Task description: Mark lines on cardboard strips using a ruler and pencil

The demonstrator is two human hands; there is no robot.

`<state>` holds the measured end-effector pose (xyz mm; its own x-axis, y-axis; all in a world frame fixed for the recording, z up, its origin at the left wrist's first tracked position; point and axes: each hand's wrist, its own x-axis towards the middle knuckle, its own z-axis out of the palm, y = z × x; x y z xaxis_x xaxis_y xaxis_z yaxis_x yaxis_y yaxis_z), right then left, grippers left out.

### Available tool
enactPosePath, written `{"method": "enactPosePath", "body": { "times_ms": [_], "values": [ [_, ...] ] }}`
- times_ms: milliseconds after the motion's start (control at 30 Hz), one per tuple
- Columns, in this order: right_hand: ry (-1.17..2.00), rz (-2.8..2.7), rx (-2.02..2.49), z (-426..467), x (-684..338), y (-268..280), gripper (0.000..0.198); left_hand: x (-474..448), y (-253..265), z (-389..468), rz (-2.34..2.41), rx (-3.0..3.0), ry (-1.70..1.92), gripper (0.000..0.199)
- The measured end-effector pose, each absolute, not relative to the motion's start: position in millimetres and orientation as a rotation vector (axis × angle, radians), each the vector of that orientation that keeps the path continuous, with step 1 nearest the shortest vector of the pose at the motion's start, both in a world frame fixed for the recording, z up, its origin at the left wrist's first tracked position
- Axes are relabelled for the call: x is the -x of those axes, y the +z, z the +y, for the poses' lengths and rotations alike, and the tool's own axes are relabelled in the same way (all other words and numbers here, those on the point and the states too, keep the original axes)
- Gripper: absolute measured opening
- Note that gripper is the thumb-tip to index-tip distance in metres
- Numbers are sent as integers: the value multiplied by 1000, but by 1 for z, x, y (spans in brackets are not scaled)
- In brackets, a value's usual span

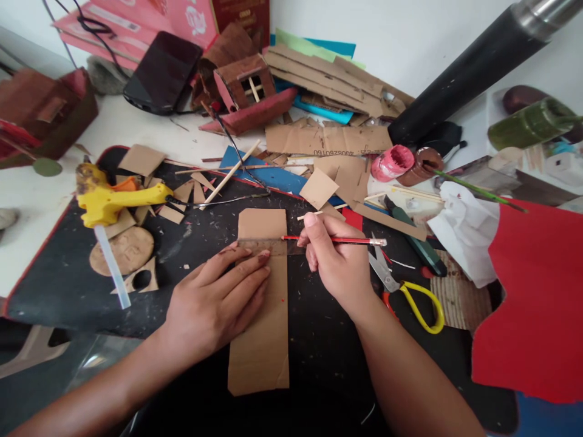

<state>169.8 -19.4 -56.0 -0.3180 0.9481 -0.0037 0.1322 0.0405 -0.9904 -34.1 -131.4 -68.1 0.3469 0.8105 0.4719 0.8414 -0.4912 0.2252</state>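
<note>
A strip of brown cardboard [262, 352] lies lengthwise in front of me, its top corners trimmed. Across its upper part rests a clear ruler [262, 246]. My left hand [221, 288] is open and lies flat, its fingertips pressing the ruler onto the cardboard. My right hand [339, 252] is closed round a red and black pencil [350, 241], whose tip touches the right edge of the cardboard by the ruler. The ruler's right end is partly hidden against the dark mat. Scissors with a yellow handle [421, 303] lie just right of my right hand.
On the black mat [59, 291] are a yellow glue gun [113, 197], cardboard scraps and a green utility knife [416, 237]. A red sheet [537, 303] lies at right. Behind stand paint pots [394, 162], small cardboard boats [255, 91], a phone [163, 73] and a black pole [464, 73].
</note>
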Motion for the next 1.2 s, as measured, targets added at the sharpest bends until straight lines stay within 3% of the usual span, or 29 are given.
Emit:
{"method": "enactPosePath", "body": {
  "times_ms": [1200],
  "values": [
    [1346, -1619, 1125, -19, -170, -58, 47, 35, -68, -131, -1555, 2537, -824, 18]
  ]
}}
